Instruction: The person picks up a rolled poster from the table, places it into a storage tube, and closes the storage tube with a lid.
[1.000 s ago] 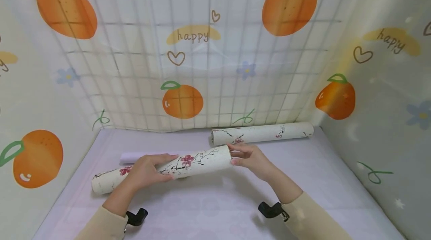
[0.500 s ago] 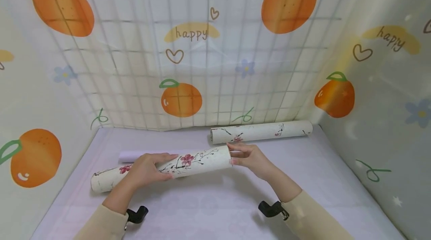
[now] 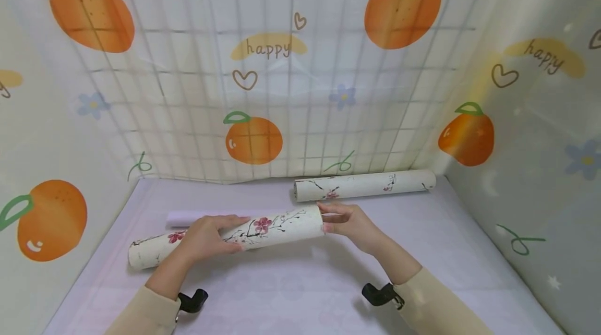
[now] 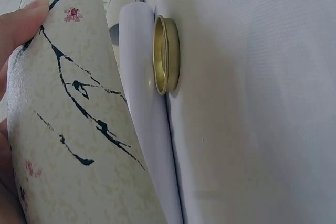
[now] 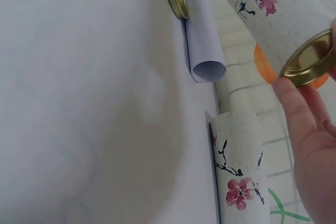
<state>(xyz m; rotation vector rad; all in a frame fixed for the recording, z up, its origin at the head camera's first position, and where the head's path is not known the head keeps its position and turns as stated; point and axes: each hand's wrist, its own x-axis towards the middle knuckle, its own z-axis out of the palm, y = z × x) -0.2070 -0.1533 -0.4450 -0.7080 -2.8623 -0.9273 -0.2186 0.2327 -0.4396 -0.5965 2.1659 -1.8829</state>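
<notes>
A white cardboard tube (image 3: pixel 286 225) printed with plum blossoms is held slanted over the table, its right end raised. My left hand (image 3: pixel 204 241) grips it around the middle, thumb on the near side and fingers over the top. At the raised end, my right hand (image 3: pixel 349 224) pinches a gold metal lid (image 5: pixel 311 60) by its edge. The lid sits at the tube's mouth in the right wrist view; in the head view the fingers hide it. A second gold lid (image 4: pixel 172 56) stands on its edge against a rolled sheet of white paper (image 4: pixel 140 93).
Another blossom-printed tube (image 3: pixel 365 186) lies along the back of the pale table (image 3: pixel 291 298). The paper roll lies partly behind the held tube in the head view. Fabric printed with oranges (image 3: pixel 255 140) walls the back and both sides.
</notes>
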